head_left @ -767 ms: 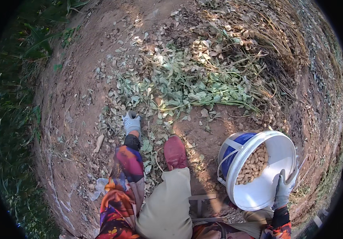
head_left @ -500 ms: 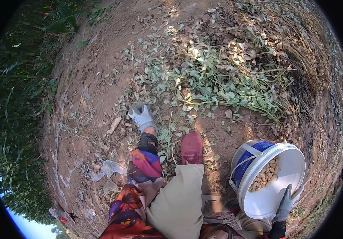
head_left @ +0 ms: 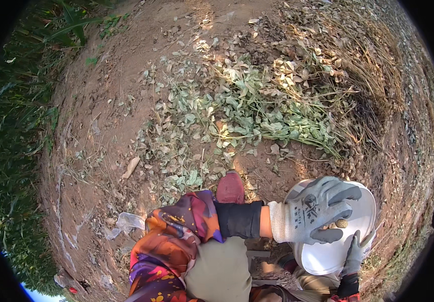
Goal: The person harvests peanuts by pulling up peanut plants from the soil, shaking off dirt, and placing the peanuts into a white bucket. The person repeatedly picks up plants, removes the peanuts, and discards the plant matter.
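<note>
My left hand [head_left: 317, 209], in a grey glove with a black cuff and a colourful sleeve, reaches across over the white bucket [head_left: 322, 254]. A few tan peanut pods [head_left: 340, 223] sit pinched in its fingers above the bucket's mouth. My right hand [head_left: 353, 251], also in a grey glove, grips the bucket's near rim at the lower right. The left hand hides most of the bucket's inside.
A heap of uprooted green leafy plants [head_left: 257, 110] with dry roots lies on bare brown soil ahead. My red shoe [head_left: 230, 187] points toward it. A crumpled clear plastic scrap [head_left: 126, 221] lies at left. Tall green grass [head_left: 15, 151] borders the left side.
My left hand has left the ground beside the shoe and swung right, over the bucket, now with pods in its fingers. My right hand stays on the bucket's rim.
</note>
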Motion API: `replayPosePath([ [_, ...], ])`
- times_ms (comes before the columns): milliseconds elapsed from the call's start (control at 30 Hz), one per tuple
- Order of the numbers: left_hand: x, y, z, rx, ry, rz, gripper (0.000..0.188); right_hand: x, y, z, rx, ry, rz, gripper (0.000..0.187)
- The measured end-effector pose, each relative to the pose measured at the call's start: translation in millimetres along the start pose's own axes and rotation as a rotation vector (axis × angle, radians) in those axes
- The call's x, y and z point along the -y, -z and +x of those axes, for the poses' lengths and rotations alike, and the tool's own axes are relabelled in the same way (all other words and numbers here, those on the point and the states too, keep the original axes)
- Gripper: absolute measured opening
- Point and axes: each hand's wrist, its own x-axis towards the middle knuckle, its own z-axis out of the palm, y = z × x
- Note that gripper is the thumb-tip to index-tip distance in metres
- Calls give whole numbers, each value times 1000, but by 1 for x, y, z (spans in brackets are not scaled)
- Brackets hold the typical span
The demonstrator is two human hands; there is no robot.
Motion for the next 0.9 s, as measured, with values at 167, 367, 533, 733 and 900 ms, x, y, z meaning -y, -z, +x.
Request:
replayPosePath([
  [167,63,-4,-36,2,162,147,32,4,0,-7,9,-67,18,66],
  [367,191,31,-102,407,785,585,24,33,0,-13,31,-44,88,63],
  [533,219,60,-87,71,819,478,32,41,1,-10,43,-19,40,62],
  [733,209,29,-82,226,764,849,33,18,4,-8,32,-37,-34,60],
  [900,213,19,-97,98,640,825,19,24,-6,-10,-63,3,94,61],
])
